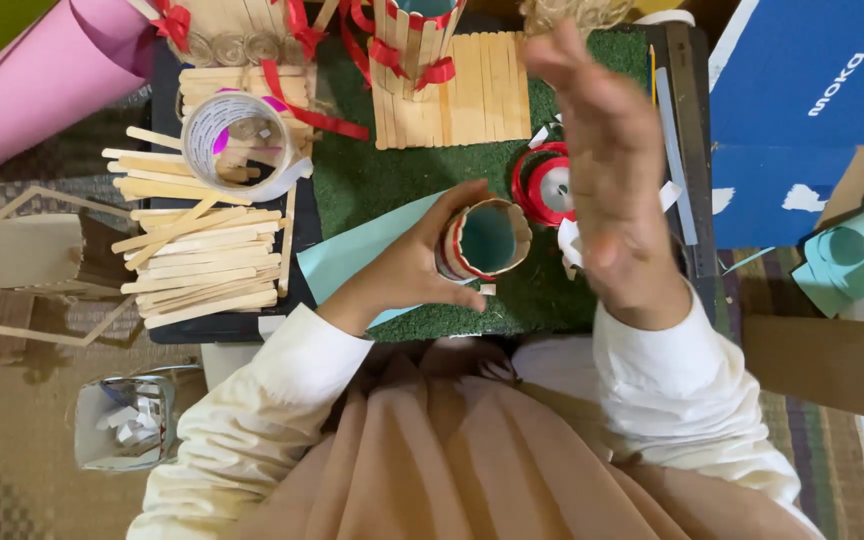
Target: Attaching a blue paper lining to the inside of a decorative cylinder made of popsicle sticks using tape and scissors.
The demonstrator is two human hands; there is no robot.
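Observation:
My left hand [410, 268] grips a short cardboard tube [485, 240], teal inside and wrapped with red ribbon outside, standing on a green grass-like mat [372, 180]. My right hand [612, 170] hovers above the mat to the right of the tube, blurred, fingers stretched flat and holding nothing. A red ribbon spool [544, 185] lies just under the right hand. A light teal paper sheet [352, 262] lies beneath my left wrist.
Loose wooden craft sticks [202, 265] are piled at left beside a clear tape roll [237, 140]. A stick panel and ribboned stick holder [452, 85] stand at the back. A pink paper roll [42, 80], blue box [812, 110], metal ruler [687, 130] and cardboard box [832, 365] surround the mat.

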